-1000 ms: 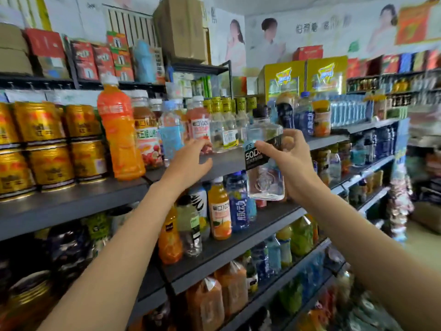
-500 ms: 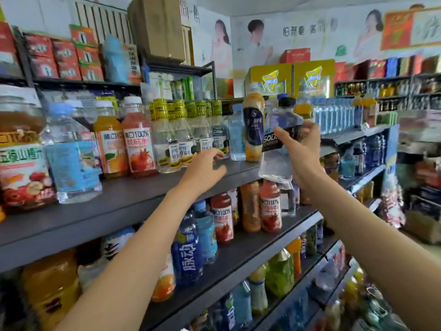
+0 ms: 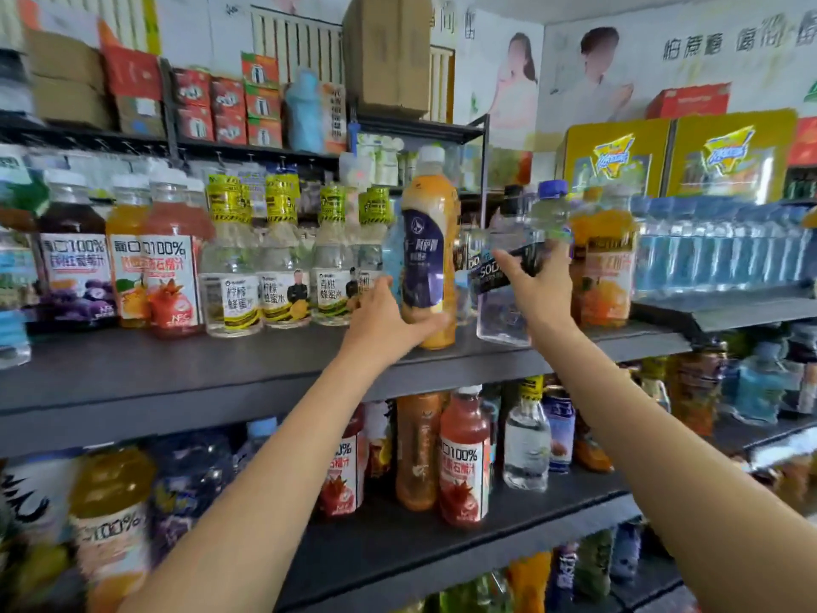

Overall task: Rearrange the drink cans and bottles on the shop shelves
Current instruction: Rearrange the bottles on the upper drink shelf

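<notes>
Head-camera view of a shop aisle: two bare arms reach up from the bottom of the frame to a dark grey metal shelf (image 3: 185, 369) that runs across the middle of the picture. At centre frame the left hand (image 3: 389, 320) curls round the lower part of a tall orange drink bottle with a dark blue label and white cap (image 3: 429, 258), which stands upright on the shelf near its front edge. Just right of it, the right hand (image 3: 537, 289) grips a clear plastic soda bottle with a black label and black cap (image 3: 504, 298) around its middle; the bottle tilts slightly, its base at or just above the shelf surface, and contact there cannot be told.

To the left of the left hand stands a row of clear honey-water bottles with yellow-and-black neck wraps (image 3: 283, 276), and further left, red and orange juice bottles with white labels (image 3: 150, 276). Behind the right hand are a clear bottle with a blue cap (image 3: 550, 210) and an orange juice bottle (image 3: 603, 276). Shrink-wrapped packs of blue-labelled water (image 3: 716, 245) fill the right edge. A brown cardboard box (image 3: 387, 50) sits on the top rack at upper centre. Mixed juice and water bottles line the lower shelf (image 3: 486, 528).
</notes>
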